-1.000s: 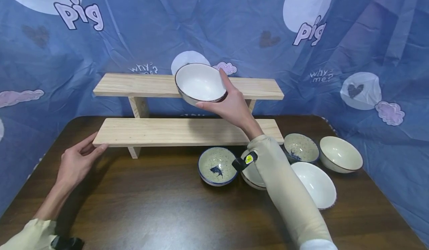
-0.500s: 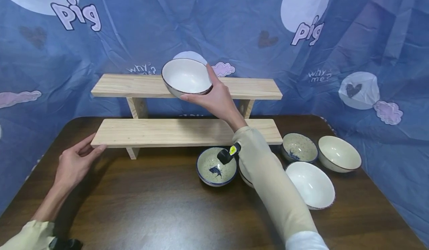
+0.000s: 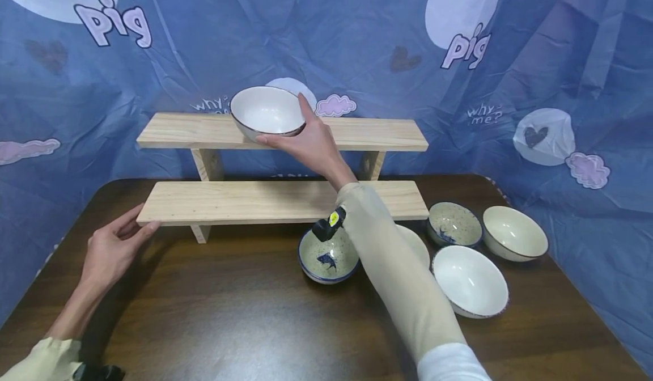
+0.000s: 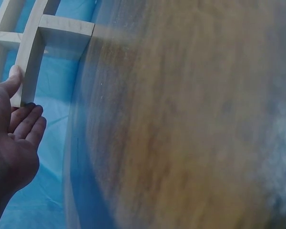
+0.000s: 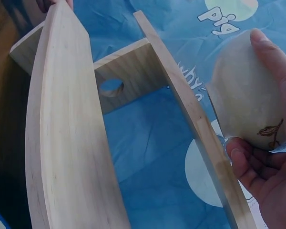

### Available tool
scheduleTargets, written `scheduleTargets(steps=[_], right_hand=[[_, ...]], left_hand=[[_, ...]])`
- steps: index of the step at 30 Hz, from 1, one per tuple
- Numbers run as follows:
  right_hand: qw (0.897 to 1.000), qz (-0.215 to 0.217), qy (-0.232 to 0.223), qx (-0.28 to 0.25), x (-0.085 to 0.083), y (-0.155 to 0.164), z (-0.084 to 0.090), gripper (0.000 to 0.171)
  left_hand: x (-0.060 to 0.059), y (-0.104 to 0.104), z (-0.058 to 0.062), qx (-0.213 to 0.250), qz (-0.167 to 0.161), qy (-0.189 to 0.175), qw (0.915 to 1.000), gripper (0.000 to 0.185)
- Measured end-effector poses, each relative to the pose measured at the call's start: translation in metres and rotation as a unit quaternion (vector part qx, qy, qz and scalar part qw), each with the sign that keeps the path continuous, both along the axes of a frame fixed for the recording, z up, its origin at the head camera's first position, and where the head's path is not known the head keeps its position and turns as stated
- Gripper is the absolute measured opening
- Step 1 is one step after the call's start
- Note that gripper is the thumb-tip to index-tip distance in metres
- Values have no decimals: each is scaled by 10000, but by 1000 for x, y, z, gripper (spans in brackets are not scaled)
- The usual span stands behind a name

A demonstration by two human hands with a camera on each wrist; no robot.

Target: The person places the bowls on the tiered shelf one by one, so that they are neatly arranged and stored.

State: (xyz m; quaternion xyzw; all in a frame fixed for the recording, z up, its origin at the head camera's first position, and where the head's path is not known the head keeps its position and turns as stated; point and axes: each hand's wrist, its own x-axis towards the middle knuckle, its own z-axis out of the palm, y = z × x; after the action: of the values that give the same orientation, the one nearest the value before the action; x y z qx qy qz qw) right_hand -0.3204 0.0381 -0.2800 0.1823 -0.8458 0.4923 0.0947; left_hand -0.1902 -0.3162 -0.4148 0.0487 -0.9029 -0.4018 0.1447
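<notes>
My right hand grips a white bowl with a dark rim by its right edge, thumb inside the rim, over the upper shelf of a two-tier wooden rack. The right wrist view shows the bowl's cream underside in my right hand, just past the upper shelf's edge. Whether the bowl touches the shelf is unclear. My left hand rests with straight fingers against the left end of the lower shelf; the left wrist view shows its thumb touching the board's end.
On the dark wooden table at the right stand several bowls: a speckled one with a blue fish, a second speckled one, a cream one and a white one. A blue printed cloth hangs behind.
My right hand has carried the white bowl leftward and slightly down along the upper shelf. The left hand has stayed at the lower shelf's end.
</notes>
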Motion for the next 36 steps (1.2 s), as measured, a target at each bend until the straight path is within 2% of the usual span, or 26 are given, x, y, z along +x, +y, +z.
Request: scheduleTargets(steps=[18,28,36], right_hand=[[9990,-197,-286,289,-7,-9,3,125],[9968,-298,-580,458,-6,-19,7,125],[9941,-426,-864,507,-4,-23,10,134]], left_hand=[[2,0,0,78,-57,81,9999,66],[3,0,1,139,-49,198,9997,65],[1,1,-1,95,-49,124,9999,65]])
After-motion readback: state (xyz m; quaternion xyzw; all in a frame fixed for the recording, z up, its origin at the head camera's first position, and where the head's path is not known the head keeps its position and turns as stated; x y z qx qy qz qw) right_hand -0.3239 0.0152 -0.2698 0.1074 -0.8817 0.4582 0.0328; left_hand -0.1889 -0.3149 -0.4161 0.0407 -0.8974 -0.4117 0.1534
